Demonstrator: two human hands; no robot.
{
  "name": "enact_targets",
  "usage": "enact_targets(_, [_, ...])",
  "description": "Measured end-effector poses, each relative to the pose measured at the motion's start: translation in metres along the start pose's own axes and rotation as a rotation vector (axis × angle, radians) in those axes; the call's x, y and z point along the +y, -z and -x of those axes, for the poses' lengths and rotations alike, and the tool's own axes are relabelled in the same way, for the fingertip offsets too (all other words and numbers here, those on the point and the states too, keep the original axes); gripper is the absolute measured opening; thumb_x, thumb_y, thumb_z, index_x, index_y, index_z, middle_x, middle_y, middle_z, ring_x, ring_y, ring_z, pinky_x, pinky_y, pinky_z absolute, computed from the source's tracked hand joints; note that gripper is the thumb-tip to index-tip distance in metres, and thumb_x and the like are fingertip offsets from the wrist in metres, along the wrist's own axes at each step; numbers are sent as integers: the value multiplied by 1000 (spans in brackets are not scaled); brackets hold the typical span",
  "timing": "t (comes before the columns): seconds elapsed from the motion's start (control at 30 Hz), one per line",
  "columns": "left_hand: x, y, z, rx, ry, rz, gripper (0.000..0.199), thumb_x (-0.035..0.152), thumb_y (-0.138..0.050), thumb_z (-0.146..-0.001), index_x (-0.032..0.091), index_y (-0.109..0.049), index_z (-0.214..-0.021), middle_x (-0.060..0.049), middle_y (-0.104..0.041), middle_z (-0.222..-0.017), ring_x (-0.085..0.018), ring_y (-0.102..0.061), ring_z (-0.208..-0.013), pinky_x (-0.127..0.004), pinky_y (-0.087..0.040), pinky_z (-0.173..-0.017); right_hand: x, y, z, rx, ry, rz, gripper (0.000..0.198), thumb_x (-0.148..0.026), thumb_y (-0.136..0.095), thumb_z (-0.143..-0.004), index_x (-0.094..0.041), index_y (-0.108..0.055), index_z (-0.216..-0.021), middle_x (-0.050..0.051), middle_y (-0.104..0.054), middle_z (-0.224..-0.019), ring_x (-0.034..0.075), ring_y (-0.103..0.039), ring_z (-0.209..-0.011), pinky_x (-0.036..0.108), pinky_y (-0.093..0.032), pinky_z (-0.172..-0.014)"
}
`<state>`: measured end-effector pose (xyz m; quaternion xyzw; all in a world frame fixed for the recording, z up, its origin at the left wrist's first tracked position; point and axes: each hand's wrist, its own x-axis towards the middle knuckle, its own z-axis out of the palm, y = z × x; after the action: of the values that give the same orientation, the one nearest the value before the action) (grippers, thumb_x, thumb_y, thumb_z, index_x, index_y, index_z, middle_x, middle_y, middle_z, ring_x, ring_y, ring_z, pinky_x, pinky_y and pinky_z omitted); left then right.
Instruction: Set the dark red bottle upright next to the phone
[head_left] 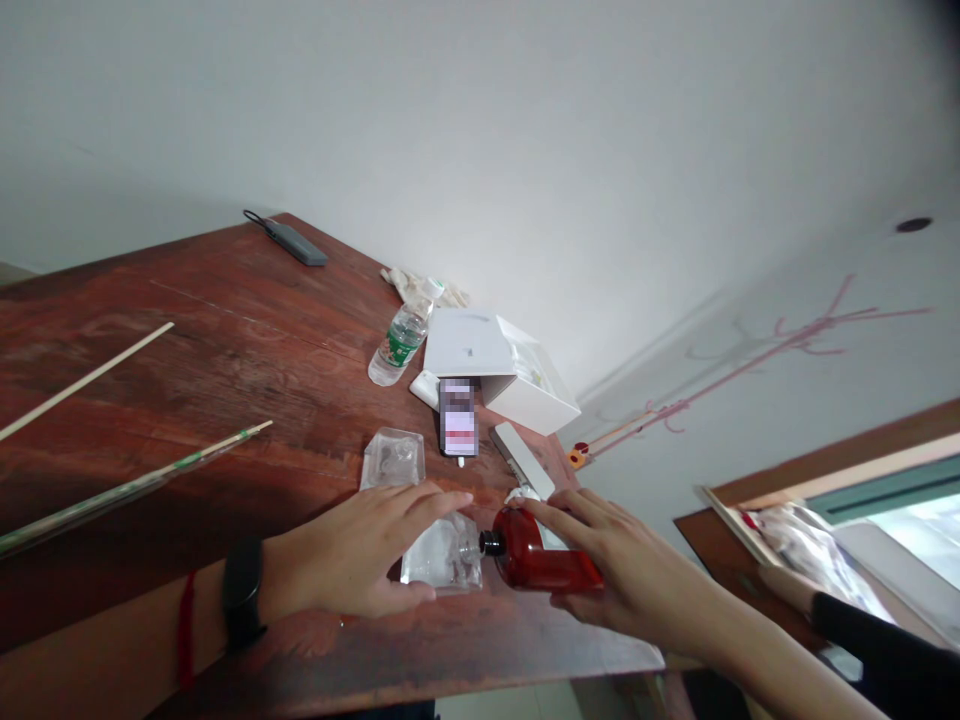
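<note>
From here, the glossy, translucent red, black-necked bottle [525, 565] lies sideways over the brown wooden bench [315, 650], nearer the person than the white cardboard box [469, 342]. I'd judge it stiff, smooth, perhaps slippery, best gripped round its body; the right hand [615, 560] holds it there. The left hand [375, 545], thumb and fingers wide apart, spans the clear plastic pouch [439, 560], probably light and soft; whether it presses, I can't tell.
</note>
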<state>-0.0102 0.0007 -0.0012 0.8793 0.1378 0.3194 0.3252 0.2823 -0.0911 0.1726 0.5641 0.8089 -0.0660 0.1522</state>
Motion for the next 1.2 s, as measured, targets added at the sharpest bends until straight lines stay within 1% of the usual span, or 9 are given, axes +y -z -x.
enact_targets(0.13, [1, 0, 0, -12, 4, 2, 102, 22, -91, -86, 30, -33, -169, -13, -55, -167, -37, -58, -149, -52, -46, -126, 2, -1, 0, 20, 24, 16, 92, -15, -81, -80, -31, -50, -165, 16, -66, -150, 40, -65, -140, 58, -55, -117])
enact_targets(0.43, [0, 1, 0, -26, 2, -6, 99, 23, -91, -87, 30, -34, -168, -13, -55, -166, -37, -58, -149, -53, -46, -126, 4, -4, 2, 59, 33, 61, 95, -18, -84, -82, -36, -46, -167, 15, -65, -154, 40, -65, -139, 56, -55, -116])
enact_targets(0.57, [0, 1, 0, -23, 2, -13, 98, 24, -91, -86, 29, -35, -167, -13, -57, -164, -38, -60, -146, -52, -47, -124, 5, -5, 3, 52, 37, 68, 96, -17, -84, -80, -35, -46, -167, 15, -65, -153, 40, -65, -139, 56, -55, -115])
enact_targets(0.77, [0, -1, 0, -1, -16, -16, 94, 27, -87, -89, 30, -34, -167, -12, -58, -162, -37, -61, -145, -51, -47, -123, 4, -3, 1, 64, 29, 76, 95, -17, -84, -79, -35, -50, -166, 14, -66, -151, 39, -66, -138, 55, -56, -115])
enact_targets(0.93, [0, 0, -1, -13, -8, -29, 95, 30, -90, -88, 29, -37, -167, -13, -59, -161, -39, -62, -144, -52, -49, -121, 2, -1, 0, 46, 27, 75, 91, -21, -84, -82, -34, -51, -165, 14, -67, -150, 40, -65, -139, 57, -55, -115])
enact_targets(1.07, [0, 1, -2, -24, -3, -26, 95, 28, -90, -88, 29, -37, -167, -13, -59, -161, -39, -62, -144, -53, -48, -122, -1, 2, -1, 29, 24, 85, 91, -22, -85, -83, -33, -50, -166, 15, -67, -150, 40, -67, -136, 57, -56, -113])
enact_targets(1.2, [-2, 0, -1, -18, -9, -24, 93, 31, -89, -89, 30, -38, -167, -12, -59, -162, -38, -62, -144, -52, -48, -122, -2, 2, -1, 39, 29, 95, 91, -25, -87, -83, -34, -49, -166, 15, -68, -149, 40, -67, -136, 56, -57, -113])
